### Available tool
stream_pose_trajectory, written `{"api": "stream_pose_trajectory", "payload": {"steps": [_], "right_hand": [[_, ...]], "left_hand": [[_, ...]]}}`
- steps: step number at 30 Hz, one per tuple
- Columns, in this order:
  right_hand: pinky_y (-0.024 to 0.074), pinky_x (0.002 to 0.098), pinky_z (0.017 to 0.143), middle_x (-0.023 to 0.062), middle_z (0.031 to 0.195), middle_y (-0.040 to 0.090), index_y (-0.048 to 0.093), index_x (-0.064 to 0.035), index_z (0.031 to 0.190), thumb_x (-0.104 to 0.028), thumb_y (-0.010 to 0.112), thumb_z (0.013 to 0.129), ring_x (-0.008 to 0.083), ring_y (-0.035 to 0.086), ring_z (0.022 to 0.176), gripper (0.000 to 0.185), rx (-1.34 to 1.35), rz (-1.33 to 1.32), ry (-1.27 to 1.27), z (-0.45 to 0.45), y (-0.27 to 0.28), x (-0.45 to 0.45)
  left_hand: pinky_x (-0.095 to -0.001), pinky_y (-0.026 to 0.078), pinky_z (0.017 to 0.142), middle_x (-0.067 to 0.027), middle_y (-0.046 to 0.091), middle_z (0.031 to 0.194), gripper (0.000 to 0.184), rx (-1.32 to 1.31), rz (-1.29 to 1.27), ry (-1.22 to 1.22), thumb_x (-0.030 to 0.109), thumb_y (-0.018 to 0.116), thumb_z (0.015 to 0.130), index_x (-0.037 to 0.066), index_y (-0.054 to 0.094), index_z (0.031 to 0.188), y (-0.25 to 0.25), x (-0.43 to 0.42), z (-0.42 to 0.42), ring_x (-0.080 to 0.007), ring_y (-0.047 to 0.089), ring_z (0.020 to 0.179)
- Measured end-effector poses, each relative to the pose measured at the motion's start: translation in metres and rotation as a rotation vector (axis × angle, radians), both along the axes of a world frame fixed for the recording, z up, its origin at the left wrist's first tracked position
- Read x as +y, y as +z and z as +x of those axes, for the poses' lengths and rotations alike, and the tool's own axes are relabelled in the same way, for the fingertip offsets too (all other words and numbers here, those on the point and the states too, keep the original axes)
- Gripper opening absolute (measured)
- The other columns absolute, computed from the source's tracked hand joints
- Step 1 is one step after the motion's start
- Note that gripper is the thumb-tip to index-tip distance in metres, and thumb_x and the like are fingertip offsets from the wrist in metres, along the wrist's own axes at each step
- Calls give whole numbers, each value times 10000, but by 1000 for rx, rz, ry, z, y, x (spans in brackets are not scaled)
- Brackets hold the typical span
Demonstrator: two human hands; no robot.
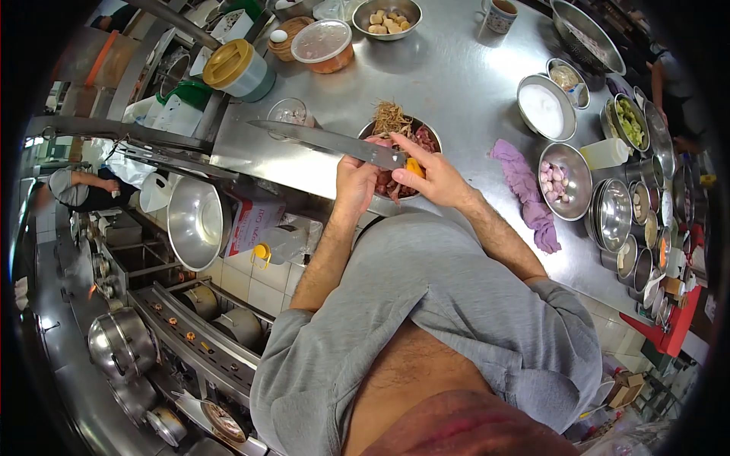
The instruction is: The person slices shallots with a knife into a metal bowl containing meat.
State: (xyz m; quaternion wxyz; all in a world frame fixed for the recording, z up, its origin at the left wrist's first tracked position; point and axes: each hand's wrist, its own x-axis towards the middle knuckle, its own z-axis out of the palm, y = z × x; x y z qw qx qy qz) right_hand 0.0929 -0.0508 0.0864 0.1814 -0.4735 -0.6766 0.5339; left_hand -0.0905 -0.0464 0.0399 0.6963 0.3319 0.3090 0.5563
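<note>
A long knife (pixel 327 140) with a wide steel blade and a yellow handle lies level over a metal bowl (pixel 436 135), its tip pointing left. My right hand (pixel 435 178) is closed on the yellow handle, thumb and forefinger along it. My left hand (pixel 356 184) is curled at the near side of the blade, fingers partly hidden behind it; what it grips is unclear. In the bowl are pieces of raw red meat (pixel 423 138) and a bundle of dry, straw-like stalks (pixel 391 118). The bowl stands at the steel table's near edge, against my body.
A small clear container (pixel 291 112) stands left of the bowl, near the blade tip. To the right lie a crumpled purple cloth (pixel 523 194) and a bowl of shallots (pixel 563 178). A lidded tub (pixel 323 45) stands farther back. Another person (pixel 84 186) is at far left.
</note>
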Motion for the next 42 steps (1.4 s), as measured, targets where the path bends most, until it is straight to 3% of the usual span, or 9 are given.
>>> {"api": "stream_pose_trajectory", "payload": {"steps": [6,9,21,24,27,30,36,38,42], "right_hand": [[422,359,912,204,1237,531,320,-78,1393,-380,554,889,311,558,1090,632,64,225,36,12,-22,9],[412,329,549,77,591,509,321,-146,1403,-425,530,890,206,499,530,620,137,327,21,13,-39,7],[446,344,579,112,669,623,427,-110,1339,-380,523,901,225,568,547,523,131,351,63,19,-31,6],[436,297,512,45,590,584,429,-106,1341,-354,493,924,166,523,484,489,380,165,49,21,-28,9],[391,227,440,-18,554,507,413,-107,1356,-334,465,942,81,459,456,475,628,-450,-3,25,-21,11],[303,180,385,-43,525,411,389,-114,1372,-360,462,941,26,383,429,502,572,-306,9,23,-20,10],[491,282,703,112,843,651,373,-91,1375,-379,502,915,156,617,743,557,262,195,127,24,-18,8],[392,246,534,6,663,514,348,-93,1392,-374,500,917,84,446,557,572,289,246,178,23,-28,9],[406,238,562,30,696,552,335,-96,1395,-382,498,917,78,473,579,580,361,369,139,20,-32,4]], "left_hand": [[-313,487,834,-113,596,1065,293,107,-66,18,21,515,876,-51,522,1160,-3,2,12,-180,595,947],[-171,443,553,-33,622,874,237,151,-104,114,49,567,876,11,585,1110,-5,-4,19,-59,554,692],[-192,448,546,-45,639,840,253,374,-35,149,63,582,874,-4,579,1118,1,-18,14,-77,580,666],[-174,429,524,-25,643,813,233,421,-66,152,111,608,875,20,598,1090,5,-18,16,-60,583,665],[-196,466,563,-42,643,845,222,399,-98,161,104,612,872,7,586,1070,6,-19,20,-77,594,694],[-208,488,580,-62,639,903,258,295,-26,241,97,614,869,-2,566,1102,5,-20,25,-91,602,720],[-232,506,628,-82,639,868,249,372,-55,192,35,586,866,-28,551,1105,22,-31,23,-117,608,709],[-238,501,607,-80,640,856,248,360,-50,207,25,595,854,-27,561,1094,22,-33,23,-114,603,686],[-240,498,605,-77,641,853,246,444,12,221,29,602,850,-26,572,1088,16,-35,20,-117,603,685]]}}
